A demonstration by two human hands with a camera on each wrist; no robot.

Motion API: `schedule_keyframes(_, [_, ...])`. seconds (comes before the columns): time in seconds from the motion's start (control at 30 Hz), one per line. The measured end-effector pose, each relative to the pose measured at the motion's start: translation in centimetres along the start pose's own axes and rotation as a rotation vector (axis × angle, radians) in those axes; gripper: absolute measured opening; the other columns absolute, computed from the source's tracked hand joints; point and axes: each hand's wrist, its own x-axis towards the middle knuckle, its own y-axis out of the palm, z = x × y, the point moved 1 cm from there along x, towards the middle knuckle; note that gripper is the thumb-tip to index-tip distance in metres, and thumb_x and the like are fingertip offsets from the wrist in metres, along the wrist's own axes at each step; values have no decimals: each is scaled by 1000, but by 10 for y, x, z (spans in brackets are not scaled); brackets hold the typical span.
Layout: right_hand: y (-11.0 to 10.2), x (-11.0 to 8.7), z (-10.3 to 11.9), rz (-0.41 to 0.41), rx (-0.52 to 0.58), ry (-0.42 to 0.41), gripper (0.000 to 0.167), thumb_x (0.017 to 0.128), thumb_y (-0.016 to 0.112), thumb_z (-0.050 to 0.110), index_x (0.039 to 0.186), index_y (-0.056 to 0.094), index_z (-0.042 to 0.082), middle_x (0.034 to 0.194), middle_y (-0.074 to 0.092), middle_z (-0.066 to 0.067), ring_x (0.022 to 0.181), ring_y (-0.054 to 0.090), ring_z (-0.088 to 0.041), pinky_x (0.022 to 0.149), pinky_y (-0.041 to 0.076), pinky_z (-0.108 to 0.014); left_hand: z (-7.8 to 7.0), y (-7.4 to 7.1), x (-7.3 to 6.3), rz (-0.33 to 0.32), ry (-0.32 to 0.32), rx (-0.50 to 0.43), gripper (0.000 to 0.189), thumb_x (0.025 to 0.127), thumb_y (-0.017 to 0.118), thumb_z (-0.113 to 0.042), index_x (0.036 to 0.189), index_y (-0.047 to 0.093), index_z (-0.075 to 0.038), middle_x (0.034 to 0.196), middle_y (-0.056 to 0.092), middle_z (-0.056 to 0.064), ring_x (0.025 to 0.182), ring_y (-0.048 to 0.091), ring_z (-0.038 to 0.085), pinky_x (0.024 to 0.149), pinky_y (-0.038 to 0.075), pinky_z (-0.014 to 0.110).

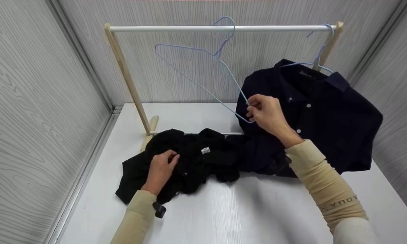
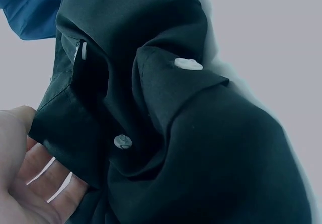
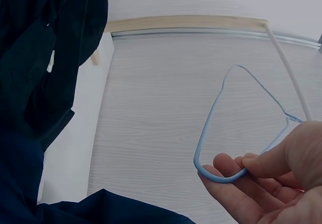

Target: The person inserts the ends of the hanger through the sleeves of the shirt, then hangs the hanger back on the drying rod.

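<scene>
A black buttoned shirt [image 1: 193,166] lies crumpled on the white table. My left hand [image 1: 161,169] pinches a flap of it between thumb and fingers, with white buttons [image 2: 123,142] showing beside the flap in the left wrist view. My right hand [image 1: 268,113] grips one lower corner of a light blue wire hanger [image 1: 217,54], tilted in the air above the shirt. The hanger's hook overlaps the rail [image 1: 169,29] in the head view; whether it hangs on it I cannot tell. No garment is on this hanger.
On the rack's right end, a navy shirt [image 1: 335,125] hangs on another blue hanger [image 1: 317,61]. More dark navy cloth [image 1: 257,154] lies beside the black shirt. The rack's wooden left post [image 1: 127,76] rises behind. Patterned panels [image 1: 30,112] enclose the table [image 1: 207,217].
</scene>
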Motion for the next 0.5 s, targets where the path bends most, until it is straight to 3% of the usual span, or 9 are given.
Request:
schedule_keyframes(0.27, [-7, -5, -3, -6, -17, -3, 10, 89, 64, -7, 98, 67, -4, 88, 70, -17, 73, 72, -27, 59, 56, -18, 2, 1, 0, -11, 10, 2, 8, 94, 69, -17, 90, 72, -11, 79, 71, 2, 68, 60, 13, 65, 51, 32])
schedule_keyframes(0.5, [-10, -17, -13, 5, -58, -48, 13, 88, 60, -12, 94, 66, -2, 85, 69, -16, 71, 71, -25, 62, 58, -24, 2, 1, 0, -13, -5, 3, 8, 93, 70, -17, 90, 73, -10, 80, 72, 3, 69, 62, 15, 67, 52, 33])
